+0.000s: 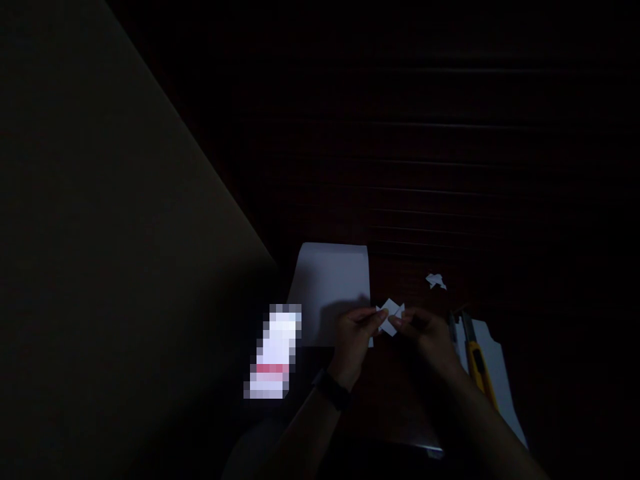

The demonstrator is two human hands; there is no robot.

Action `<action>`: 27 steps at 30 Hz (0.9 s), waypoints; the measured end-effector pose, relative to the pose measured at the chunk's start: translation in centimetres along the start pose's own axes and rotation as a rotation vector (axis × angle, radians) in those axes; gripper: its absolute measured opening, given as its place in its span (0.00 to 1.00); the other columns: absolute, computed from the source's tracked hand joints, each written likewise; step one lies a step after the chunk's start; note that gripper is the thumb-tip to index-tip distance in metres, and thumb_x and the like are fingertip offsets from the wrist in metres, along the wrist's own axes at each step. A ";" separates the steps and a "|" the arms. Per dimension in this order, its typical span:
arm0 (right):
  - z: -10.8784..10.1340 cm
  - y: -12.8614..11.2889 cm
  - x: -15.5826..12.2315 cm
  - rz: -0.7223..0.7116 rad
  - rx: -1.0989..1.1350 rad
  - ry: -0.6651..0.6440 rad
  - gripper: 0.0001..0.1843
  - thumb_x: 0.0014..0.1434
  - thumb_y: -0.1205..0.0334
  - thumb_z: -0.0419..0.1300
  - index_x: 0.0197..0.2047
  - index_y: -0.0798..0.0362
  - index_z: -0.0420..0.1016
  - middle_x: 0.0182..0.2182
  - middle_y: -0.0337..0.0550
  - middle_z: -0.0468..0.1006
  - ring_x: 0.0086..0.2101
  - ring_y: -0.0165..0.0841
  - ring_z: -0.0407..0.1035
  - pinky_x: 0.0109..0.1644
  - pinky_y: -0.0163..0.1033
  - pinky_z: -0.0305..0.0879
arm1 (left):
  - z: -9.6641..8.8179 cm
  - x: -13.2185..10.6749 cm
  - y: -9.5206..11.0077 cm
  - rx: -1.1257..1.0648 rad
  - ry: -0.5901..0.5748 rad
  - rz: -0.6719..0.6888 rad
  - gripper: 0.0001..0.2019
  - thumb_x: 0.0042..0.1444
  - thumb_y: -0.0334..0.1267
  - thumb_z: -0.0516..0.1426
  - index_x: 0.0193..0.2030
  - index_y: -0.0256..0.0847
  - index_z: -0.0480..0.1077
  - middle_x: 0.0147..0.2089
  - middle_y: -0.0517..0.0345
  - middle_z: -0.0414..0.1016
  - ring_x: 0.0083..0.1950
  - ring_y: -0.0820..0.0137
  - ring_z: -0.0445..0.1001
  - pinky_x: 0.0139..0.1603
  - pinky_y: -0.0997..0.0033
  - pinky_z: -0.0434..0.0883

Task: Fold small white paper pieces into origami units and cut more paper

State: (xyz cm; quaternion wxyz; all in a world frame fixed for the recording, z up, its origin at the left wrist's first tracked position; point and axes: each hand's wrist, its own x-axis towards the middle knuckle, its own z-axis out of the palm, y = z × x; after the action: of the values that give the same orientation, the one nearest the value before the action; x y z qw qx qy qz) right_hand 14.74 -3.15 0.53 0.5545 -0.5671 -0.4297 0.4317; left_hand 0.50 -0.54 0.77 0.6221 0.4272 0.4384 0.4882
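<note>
Between my two hands is a small piece of folded white paper, with pointed corners sticking out at its sides. My left hand pinches its left side between thumb and fingers; a dark band circles that wrist. On the right side, the thumb and fingers of my right hand are closed on the same paper. A white sheet lies flat just behind and left of my left hand, partly in shadow. Another small folded white paper shape rests on the dark table beyond my right hand.
A yellow utility knife lies on white paper to the right, partly behind my right forearm. A bright, blurred-out screen glows at the left. Pale wall borders the dark wooden table. The surroundings are very dim.
</note>
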 end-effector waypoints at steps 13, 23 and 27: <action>0.1 0.2 0.0 0.048 0.148 -0.003 0.19 0.40 0.58 0.71 0.37 0.51 0.75 0.23 0.36 0.73 0.24 0.32 0.69 0.30 0.37 0.65 | -0.1 -0.1 0.2 -0.030 -0.027 -0.023 0.14 0.45 0.45 0.63 0.33 0.34 0.76 0.32 0.51 0.77 0.33 0.67 0.74 0.32 0.71 0.70; 0.5 -0.5 -0.6 0.081 0.123 -0.063 0.18 0.43 0.58 0.69 0.39 0.51 0.75 0.31 0.41 0.78 0.31 0.36 0.72 0.35 0.39 0.67 | -0.5 0.2 -0.2 -0.135 0.019 -0.050 0.14 0.46 0.43 0.63 0.37 0.34 0.74 0.37 0.51 0.75 0.36 0.69 0.73 0.37 0.69 0.71; 0.3 -0.4 -0.5 0.094 0.151 -0.060 0.19 0.41 0.56 0.70 0.38 0.52 0.76 0.34 0.43 0.79 0.34 0.38 0.73 0.38 0.40 0.67 | -0.3 0.3 -0.2 -0.103 0.034 -0.030 0.14 0.46 0.43 0.63 0.35 0.34 0.74 0.36 0.52 0.76 0.36 0.69 0.73 0.36 0.71 0.70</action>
State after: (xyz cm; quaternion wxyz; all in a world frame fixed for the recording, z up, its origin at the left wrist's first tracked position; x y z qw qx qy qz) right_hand 14.34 -3.52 0.97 0.5618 -0.5301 -0.3853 0.5049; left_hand 0.26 -0.29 0.46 0.6429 0.3798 0.4296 0.5077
